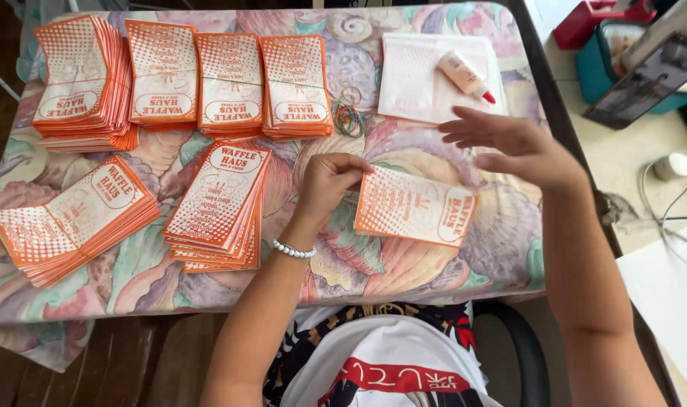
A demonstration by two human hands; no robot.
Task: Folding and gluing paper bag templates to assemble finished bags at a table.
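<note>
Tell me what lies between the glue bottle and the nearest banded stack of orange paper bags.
In the head view, a small pile of loose rubber bands lies on the patterned cloth between the glue bottle and that banded stack.

Setting: a home workspace used for small-scale paper packaging work, not a factory or shop. Evidence follows.

The table (72,301) carries a soft floral cloth (404,279), as on a household dining table. Wooden floorboards (132,362) show at near left. Orange-and-white printed sleeves (226,83), bundled with string, stand in a row at far left, with loose stacks (219,203) nearer. Rubber bands (349,113) and a glue bottle (466,75) on white sheets (415,83) lie at far centre. At right, a side surface (607,162) holds a teal box (596,64), a tablet (645,79) and cables (671,218). The seated person uses a black chair (524,350).
</note>
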